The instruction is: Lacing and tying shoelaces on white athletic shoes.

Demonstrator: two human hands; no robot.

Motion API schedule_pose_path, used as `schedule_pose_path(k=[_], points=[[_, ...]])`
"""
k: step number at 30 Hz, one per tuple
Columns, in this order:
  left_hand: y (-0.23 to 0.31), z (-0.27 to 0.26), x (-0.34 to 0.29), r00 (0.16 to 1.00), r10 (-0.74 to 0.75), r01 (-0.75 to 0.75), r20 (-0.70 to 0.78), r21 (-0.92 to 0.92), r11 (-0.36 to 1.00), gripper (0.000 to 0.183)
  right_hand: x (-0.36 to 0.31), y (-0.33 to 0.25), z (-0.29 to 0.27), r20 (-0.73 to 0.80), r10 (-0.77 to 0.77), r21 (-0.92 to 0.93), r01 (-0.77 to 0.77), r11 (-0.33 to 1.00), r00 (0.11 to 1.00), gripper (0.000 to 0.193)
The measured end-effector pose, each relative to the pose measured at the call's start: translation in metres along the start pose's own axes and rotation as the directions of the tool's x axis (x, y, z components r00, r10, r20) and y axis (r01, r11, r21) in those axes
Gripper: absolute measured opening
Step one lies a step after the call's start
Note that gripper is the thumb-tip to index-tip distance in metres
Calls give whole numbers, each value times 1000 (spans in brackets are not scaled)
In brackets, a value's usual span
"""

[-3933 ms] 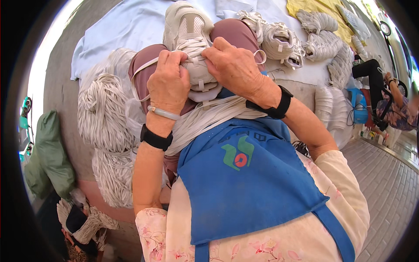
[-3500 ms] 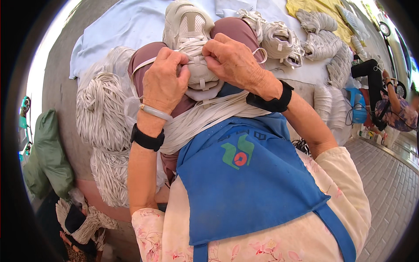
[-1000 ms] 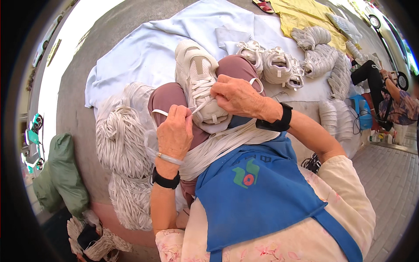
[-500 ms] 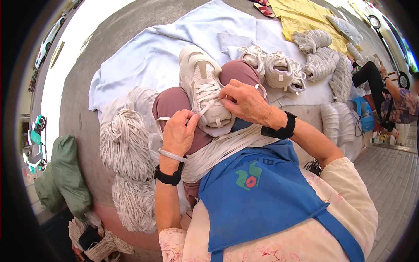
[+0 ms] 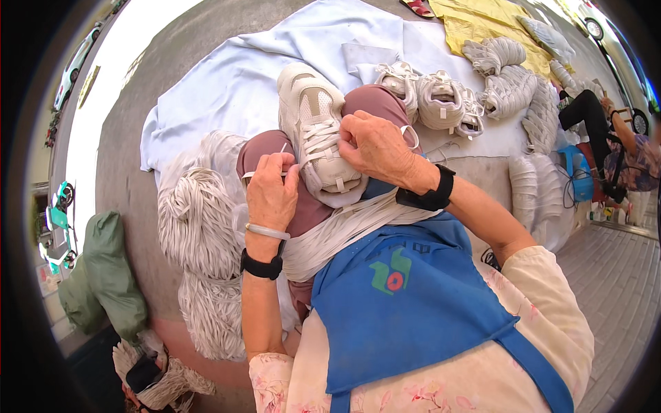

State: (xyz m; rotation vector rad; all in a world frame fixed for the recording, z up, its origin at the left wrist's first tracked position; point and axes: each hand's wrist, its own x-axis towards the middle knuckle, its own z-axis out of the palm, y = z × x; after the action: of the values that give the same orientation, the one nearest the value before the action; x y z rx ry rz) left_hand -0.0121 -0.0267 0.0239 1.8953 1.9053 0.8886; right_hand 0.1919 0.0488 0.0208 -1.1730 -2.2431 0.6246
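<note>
A beige-white sneaker (image 5: 333, 171) rests between my knees, toe pointing away, with flat white lacing (image 5: 319, 140) across its front. My left hand (image 5: 273, 196) is closed at the shoe's left side, pinching a white shoelace whose thin tip sticks up above the fingers. At the shoe's right edge my right hand (image 5: 379, 150) is closed by the eyelets, its fingertips partly hidden. A white lace loop (image 5: 412, 138) comes out behind that hand. Across my lap, over a blue apron (image 5: 413, 303), lies a bundle of white laces (image 5: 344, 237).
A big hank of laces (image 5: 200, 220) lies at my left. Several similar sneakers (image 5: 442, 103) stand on a pale cloth (image 5: 227, 103) to the right, near stacked grey-white shoe parts (image 5: 511, 93). Green sacks (image 5: 113, 275) lie far left. Another person (image 5: 623, 162) sits at far right.
My left hand has drawn a little left, away from the shoe, and the lace tip now shows above its fingers. My right hand has shifted slightly up and left along the shoe's edge.
</note>
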Motion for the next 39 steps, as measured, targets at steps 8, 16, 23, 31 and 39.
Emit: schedule_pose_path(k=[8, 16, 23, 31, 39], points=[[16, -4, 4, 1000, -1, 4, 17, -148, 989, 12, -8, -4, -4, 54, -142, -76, 146, 986, 988, 8], [22, -2, 10, 976, -120, 154, 180, -188, 970, 15, 7, 7, -4, 173, -228, 27, 226, 974, 958, 8], [28, 3, 18, 995, 24, -20, 94, -44, 999, 13, 5, 9, -7, 117, -257, 173, 235, 956, 959, 6], [37, 0, 24, 977, -29, 18, 214, 52, 998, 10, 7, 11, 0, 123, -367, 41, 365, 930, 922, 10], [32, 10, 29, 933, 317, -352, 169, 255, 901, 9, 10, 7, 0, 133, -438, -102, 451, 886, 889, 10]])
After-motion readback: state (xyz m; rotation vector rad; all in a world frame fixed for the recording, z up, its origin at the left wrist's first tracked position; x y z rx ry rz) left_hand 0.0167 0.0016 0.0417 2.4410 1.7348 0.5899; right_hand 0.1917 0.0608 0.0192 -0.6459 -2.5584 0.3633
